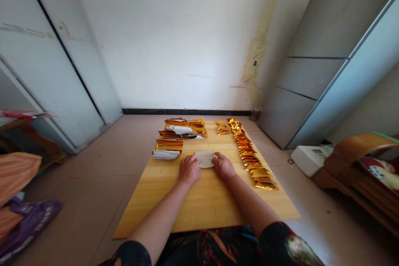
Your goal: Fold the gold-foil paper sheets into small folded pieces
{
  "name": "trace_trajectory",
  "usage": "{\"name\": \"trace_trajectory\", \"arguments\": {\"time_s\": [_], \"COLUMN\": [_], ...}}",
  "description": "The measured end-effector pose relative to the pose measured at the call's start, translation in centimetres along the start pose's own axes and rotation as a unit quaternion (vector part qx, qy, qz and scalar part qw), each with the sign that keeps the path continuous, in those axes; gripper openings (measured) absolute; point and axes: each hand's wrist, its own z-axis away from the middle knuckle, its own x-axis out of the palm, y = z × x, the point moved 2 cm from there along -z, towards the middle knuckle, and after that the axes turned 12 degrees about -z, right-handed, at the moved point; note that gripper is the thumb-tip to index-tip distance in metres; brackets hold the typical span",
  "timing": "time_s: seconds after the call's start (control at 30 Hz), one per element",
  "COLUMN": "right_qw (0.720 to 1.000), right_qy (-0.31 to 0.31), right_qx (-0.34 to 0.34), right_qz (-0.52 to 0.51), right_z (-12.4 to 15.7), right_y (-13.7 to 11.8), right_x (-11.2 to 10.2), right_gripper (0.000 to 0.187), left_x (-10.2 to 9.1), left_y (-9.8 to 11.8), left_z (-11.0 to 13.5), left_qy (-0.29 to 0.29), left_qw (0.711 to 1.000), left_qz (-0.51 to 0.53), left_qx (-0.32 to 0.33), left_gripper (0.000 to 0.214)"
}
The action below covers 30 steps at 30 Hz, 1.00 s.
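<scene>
A small pale sheet of paper (205, 159) with a curved near edge lies at the middle of the wooden table. My left hand (189, 169) grips its left edge with curled fingers. At the opposite edge, my right hand (223, 167) holds the sheet between thumb and fingers. Stacks of gold foil paper (170, 144) lie beyond my left hand, and a white bundle of paper (166, 155) sits at their near end. To the right of my right hand runs a long row of folded gold paper pieces (249, 153). A smaller gold cluster (222, 128) lies farther back.
The wooden table (205, 212) reaches up to my lap. A grey refrigerator (307, 70) stands at the right, near a wooden armchair (349, 166) and a white box (308, 160). On the left are a pale cabinet (52, 58) and a purple bag (31, 220).
</scene>
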Motion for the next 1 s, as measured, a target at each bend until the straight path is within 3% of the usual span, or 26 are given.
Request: {"name": "trace_trajectory", "arguments": {"time_s": [0.3,0.57,0.83,1.0], "right_qw": [0.999,0.999,0.999,0.999], "right_qy": [-0.011,-0.016,-0.012,-0.005], "right_qx": [0.023,0.026,0.027,0.013], "right_qz": [0.03,0.034,0.036,0.034], "right_z": [0.2,0.6,0.8,0.8], "right_y": [0.2,-0.2,-0.1,-1.4], "right_x": [-0.6,-1.0,-0.9,-0.7], "right_gripper": [0.026,0.027,0.029,0.032], "left_x": [-1.0,-0.5,-0.3,-0.3], "left_y": [0.6,0.5,0.7,0.8], "left_z": [0.1,-0.1,0.0,0.0], "left_qy": [0.029,0.021,0.015,0.009], "left_qw": [0.999,0.998,0.994,0.993], "left_qz": [-0.018,-0.025,-0.021,-0.037], "left_qx": [0.035,0.049,0.102,0.108], "left_gripper": [0.025,0.014,0.025,0.027]}}
